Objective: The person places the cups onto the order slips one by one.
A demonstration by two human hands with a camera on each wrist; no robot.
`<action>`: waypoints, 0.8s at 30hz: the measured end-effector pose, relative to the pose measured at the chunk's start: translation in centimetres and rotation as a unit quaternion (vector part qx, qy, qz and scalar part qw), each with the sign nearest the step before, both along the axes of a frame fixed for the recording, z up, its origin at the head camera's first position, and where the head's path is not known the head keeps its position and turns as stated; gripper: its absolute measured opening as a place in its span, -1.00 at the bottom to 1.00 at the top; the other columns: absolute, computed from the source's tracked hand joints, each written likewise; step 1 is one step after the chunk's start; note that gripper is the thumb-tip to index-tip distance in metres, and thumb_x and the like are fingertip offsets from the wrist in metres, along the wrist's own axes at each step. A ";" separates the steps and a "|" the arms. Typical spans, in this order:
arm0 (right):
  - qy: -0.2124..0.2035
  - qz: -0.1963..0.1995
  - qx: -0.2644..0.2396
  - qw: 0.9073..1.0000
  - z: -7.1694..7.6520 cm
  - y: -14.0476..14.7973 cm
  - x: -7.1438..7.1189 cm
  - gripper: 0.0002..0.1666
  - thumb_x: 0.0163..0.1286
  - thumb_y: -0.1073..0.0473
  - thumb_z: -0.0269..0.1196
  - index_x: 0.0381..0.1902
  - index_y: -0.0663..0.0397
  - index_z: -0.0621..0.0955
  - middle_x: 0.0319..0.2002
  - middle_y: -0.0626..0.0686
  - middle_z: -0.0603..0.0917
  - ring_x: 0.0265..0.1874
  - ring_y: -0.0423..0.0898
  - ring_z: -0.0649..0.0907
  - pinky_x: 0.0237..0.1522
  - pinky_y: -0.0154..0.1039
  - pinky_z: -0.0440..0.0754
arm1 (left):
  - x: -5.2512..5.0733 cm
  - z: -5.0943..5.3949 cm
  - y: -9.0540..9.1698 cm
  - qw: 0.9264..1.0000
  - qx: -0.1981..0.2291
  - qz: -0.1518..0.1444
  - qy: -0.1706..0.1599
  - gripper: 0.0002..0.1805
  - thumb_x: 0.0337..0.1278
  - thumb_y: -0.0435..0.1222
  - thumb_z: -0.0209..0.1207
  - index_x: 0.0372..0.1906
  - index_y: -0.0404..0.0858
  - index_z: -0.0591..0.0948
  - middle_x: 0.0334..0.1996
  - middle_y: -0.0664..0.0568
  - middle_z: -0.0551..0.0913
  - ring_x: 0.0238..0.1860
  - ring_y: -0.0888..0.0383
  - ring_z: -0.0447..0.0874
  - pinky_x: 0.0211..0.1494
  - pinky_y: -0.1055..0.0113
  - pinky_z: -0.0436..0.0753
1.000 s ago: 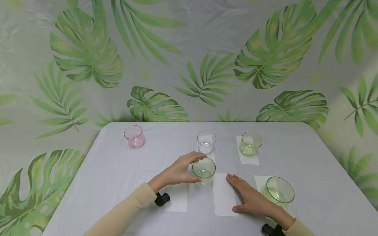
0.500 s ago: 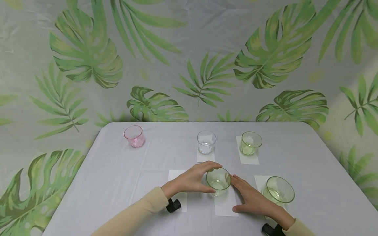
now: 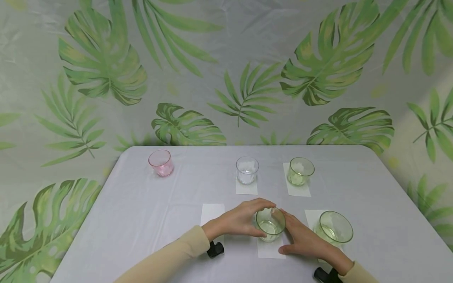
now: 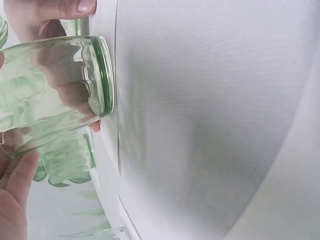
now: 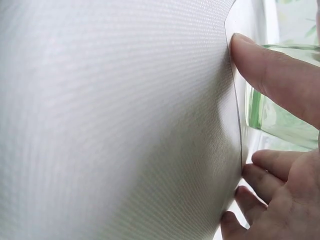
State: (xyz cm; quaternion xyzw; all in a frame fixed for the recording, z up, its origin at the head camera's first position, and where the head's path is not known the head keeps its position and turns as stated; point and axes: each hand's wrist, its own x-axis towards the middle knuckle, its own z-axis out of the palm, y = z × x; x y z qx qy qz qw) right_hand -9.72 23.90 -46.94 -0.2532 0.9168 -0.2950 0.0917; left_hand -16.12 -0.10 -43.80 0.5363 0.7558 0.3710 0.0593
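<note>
A green-tinted glass (image 3: 270,226) stands upright over the middle paper card (image 3: 271,251), its base very near the paper; whether they touch I cannot tell. My left hand (image 3: 240,220) grips it from the left, thumb in front and fingers around the far side. On the card's right edge rests my right hand (image 3: 305,237), its fingers extended beside the glass and its thumb on the paper. In the left wrist view the glass (image 4: 60,90) is sideways, the right hand (image 4: 55,20) behind it. The right wrist view shows the glass (image 5: 280,117) past my thumb (image 5: 275,70).
Another green glass (image 3: 334,228) stands on a card just behind the right wrist. Farther back are a clear glass (image 3: 247,173) and a green glass (image 3: 300,173), each on a card, plus a pink glass (image 3: 161,164) at left. A paper card (image 3: 212,212) lies partly under the left hand.
My left hand has carried the green glass right and toward me, from in front of the clear glass to over the middle card. The right hand has stayed in place.
</note>
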 end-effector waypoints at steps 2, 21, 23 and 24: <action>-0.006 -0.001 -0.002 1.000 0.0 0.0 0.0 0.22 0.02 -0.13 0.45 0.38 0.49 0.13 0.36 0.44 0.17 0.33 0.34 0.19 0.20 0.30 0.24 | 0.0 0.0 0.0 1.000 -0.005 0.000 0.003 -0.16 -0.13 -0.27 0.48 0.29 -0.38 0.34 0.19 -0.12 0.46 0.24 0.19 0.37 0.28 0.47 0.33; -0.042 -0.019 -0.040 0.998 0.2 0.1 0.0 0.20 0.03 -0.08 0.46 0.41 0.42 0.13 0.36 0.46 0.13 0.34 0.37 0.15 0.23 0.34 0.15 | 0.4 -0.6 0.2 0.999 -0.031 -0.004 0.043 -0.11 -0.03 -0.16 0.43 0.36 -0.36 0.24 0.28 -0.09 0.35 0.32 0.18 0.27 0.35 0.47 0.21; -0.044 -0.024 -0.055 0.997 0.3 0.0 0.0 0.20 0.02 -0.07 0.47 0.41 0.42 0.13 0.35 0.46 0.16 0.33 0.37 0.16 0.24 0.34 0.15 | 0.4 -0.6 0.0 0.999 -0.030 0.002 0.036 -0.07 -0.06 -0.14 0.44 0.38 -0.36 0.22 0.29 -0.09 0.34 0.32 0.18 0.26 0.35 0.46 0.22; -0.044 -0.027 -0.061 0.997 0.3 0.0 0.0 0.20 0.02 -0.07 0.48 0.41 0.42 0.12 0.35 0.45 0.17 0.33 0.37 0.17 0.24 0.33 0.15 | 0.4 -0.6 -0.2 0.999 -0.029 0.005 0.030 -0.05 -0.07 -0.14 0.45 0.39 -0.35 0.21 0.29 -0.09 0.34 0.32 0.18 0.26 0.35 0.44 0.22</action>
